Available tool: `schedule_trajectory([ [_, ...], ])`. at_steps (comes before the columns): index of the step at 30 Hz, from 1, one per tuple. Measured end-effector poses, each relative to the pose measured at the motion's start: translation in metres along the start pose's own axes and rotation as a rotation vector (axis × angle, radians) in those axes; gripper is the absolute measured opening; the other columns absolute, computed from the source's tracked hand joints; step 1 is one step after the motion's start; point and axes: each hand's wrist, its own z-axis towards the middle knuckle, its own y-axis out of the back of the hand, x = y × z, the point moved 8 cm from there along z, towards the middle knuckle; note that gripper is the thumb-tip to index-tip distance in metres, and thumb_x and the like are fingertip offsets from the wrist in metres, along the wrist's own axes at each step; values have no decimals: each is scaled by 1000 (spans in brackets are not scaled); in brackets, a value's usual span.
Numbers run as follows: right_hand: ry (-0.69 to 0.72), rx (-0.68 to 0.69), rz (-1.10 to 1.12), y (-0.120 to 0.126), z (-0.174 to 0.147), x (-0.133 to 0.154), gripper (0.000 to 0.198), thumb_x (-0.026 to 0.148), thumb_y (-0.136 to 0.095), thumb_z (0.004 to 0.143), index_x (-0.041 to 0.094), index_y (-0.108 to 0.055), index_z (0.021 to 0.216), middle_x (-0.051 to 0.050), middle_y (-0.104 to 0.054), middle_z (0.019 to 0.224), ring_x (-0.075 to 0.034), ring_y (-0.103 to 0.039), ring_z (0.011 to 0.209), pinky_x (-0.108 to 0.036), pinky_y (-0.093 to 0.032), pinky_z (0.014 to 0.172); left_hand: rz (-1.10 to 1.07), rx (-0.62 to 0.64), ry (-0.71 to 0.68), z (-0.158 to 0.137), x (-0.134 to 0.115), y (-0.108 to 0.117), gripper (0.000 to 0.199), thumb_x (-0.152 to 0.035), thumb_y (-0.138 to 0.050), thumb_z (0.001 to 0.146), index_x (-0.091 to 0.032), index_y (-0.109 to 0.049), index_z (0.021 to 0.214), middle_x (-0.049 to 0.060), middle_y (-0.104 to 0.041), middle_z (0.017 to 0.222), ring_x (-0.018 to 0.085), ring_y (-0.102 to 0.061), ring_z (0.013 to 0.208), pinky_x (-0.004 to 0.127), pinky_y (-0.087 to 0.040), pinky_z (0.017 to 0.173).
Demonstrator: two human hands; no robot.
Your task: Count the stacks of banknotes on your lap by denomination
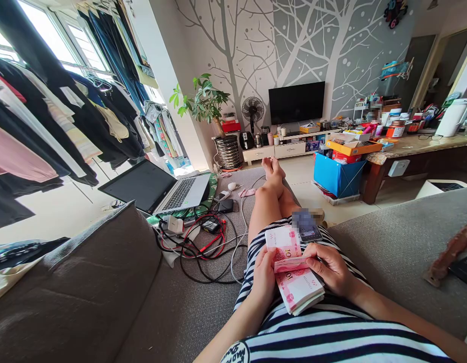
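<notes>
A thick stack of pink-and-white banknotes (pixel 299 290) rests on my lap over a striped garment (pixel 342 330). My left hand (pixel 264 269) grips the stack along its left side. A folded banknote (pixel 291 264) lies across the middle as a band, and my right hand (pixel 329 267) pinches its right end between thumb and fingers. The stack's far end reaches toward my knees. Just beyond my right hand, a dark phone-like object (pixel 308 227) sits on my lap, partly blurred out.
On the sofa (pixel 195 312) to the left are an open laptop (pixel 173 191), tangled cables (pixel 203 247) and a grey cushion (pixel 101 282). A blue box (pixel 337 174) stands on the floor at right beside a cluttered table (pixel 418 146). Clothes (pixel 48 121) hang at far left.
</notes>
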Motion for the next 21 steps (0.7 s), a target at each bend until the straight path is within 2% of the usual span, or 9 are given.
schedule_trajectory([
  [8, -12, 8, 38, -1, -1, -1, 28, 38, -47, 98, 20, -59, 81, -2, -60, 75, -16, -54, 69, -28, -39, 65, 2, -15, 4, -1, -1, 0, 20, -32, -71, 65, -18, -67, 78, -2, -64, 68, 12, -53, 59, 24, -42, 58],
  [13, -21, 6, 154, -2, -3, -5, 45, 50, -38, 99, 19, -62, 78, -3, -60, 68, -16, -54, 63, -28, -38, 61, -6, -6, -2, 0, 1, -1, 22, -33, -74, 64, -17, -67, 77, -2, -65, 68, 12, -55, 60, 25, -45, 63],
  [16, -121, -51, 133, 0, -3, -18, 47, 55, -42, 96, 19, -56, 69, 0, -52, 60, -14, -47, 56, -27, -33, 56, -27, 22, 0, 1, 4, -2, 24, -32, -76, 65, -16, -68, 82, 0, -68, 74, 13, -58, 65, 26, -47, 67],
  [21, -330, -156, 33, 4, -3, -43, 41, 51, -55, 91, 19, -46, 67, 4, -42, 59, -13, -37, 56, -25, -27, 53, -20, 82, 8, 3, 10, -2, 26, -31, -76, 67, -16, -69, 87, 3, -69, 80, 13, -60, 69, 27, -48, 70],
])
